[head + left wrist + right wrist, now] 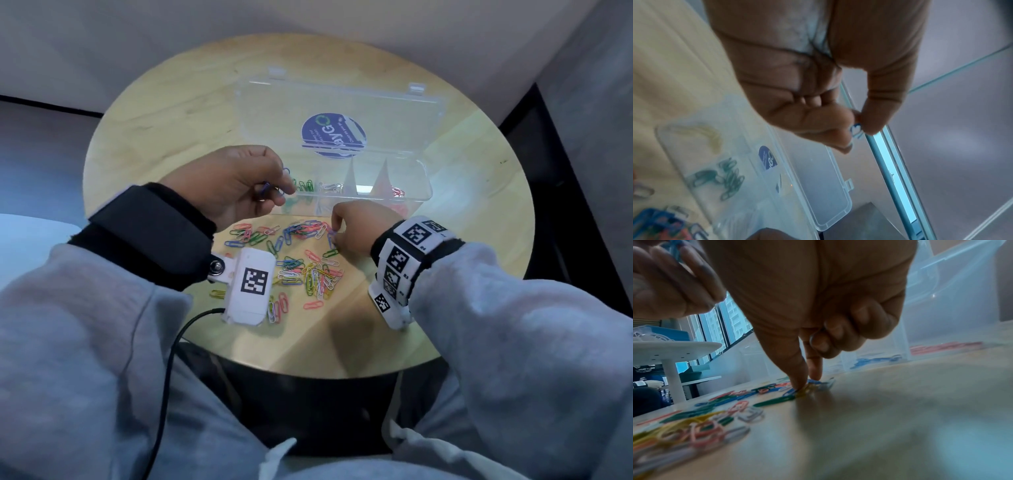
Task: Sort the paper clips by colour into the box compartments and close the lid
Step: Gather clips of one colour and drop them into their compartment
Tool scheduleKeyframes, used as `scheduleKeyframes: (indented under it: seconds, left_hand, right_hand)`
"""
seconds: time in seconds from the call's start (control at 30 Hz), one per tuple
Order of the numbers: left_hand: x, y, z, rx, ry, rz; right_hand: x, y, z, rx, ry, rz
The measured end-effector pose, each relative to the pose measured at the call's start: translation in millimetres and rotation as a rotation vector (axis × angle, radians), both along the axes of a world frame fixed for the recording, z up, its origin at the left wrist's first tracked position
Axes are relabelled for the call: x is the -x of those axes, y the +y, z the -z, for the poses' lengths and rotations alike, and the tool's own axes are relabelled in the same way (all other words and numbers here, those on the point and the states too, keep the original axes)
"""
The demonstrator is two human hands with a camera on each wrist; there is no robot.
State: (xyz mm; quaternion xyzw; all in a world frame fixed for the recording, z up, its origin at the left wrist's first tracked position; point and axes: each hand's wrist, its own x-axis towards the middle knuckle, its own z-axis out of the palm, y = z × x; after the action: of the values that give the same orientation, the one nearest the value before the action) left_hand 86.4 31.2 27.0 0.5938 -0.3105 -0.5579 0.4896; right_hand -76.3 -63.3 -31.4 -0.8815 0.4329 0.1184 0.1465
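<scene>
Your left hand (236,181) pinches blue paper clips (270,186) between thumb and fingers, held just above the left end of the clear box (416,192). The box's long axis runs left-right across frame centre; its lid (342,113) stands open, tilted toward the frame top. Green clips (305,186) lie in the left compartment, white clips (330,187) next, red clips (397,192) at the right end.

Your right hand (356,228) has thumb and index pressed down on a clip at the right edge of the mixed clip pile (301,260), other fingers curled. Whether that clip is gripped, you cannot tell.

The pile sits below the box in frame, clips pointing every way. The round wooden table (479,212) has bare wood right of the pile.

The left wrist view shows one blue clip (856,132) end-on at your fingertips (872,128). The right wrist view shows blue clips inside the box (875,361), hidden from the head view, and your index tip (797,382) touching blue and yellow clips.
</scene>
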Motion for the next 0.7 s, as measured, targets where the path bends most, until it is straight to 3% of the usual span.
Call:
scheduleKeyframes:
  seconds: [0.17,0.3,0.4,0.53,0.63,0.7]
  left_hand:
    - [2.6,0.1,4.4,-0.043,0.004,-0.026]
    - [5.5,0.3,7.9,-0.108,-0.062,-0.022]
    - [5.0,0.5,11.7,-0.196,-0.176,0.023]
    - [2.1,1.6,12.9,-0.232,-0.119,0.035]
    - [2.9,-0.5,13.2,-0.256,-0.159,0.036]
    - [4.8,-2.5,14.2,-0.326,-0.347,0.088]
  right_hand:
    - [4.3,2.5,0.5,-0.016,0.03,-0.014]
    - [17.4,4.2,-3.3,-0.13,-0.1,0.086]
    - [27.2,1.6,-11.1,-0.367,-0.271,0.251]
    - [36.8,-2.7,-15.6,-0.769,-0.603,0.584]
    - [41.1,-3.7,-12.8,-0.862,-0.7,0.702]
    - [41.1,-3.4,-11.0,-0.906,-0.724,0.694]
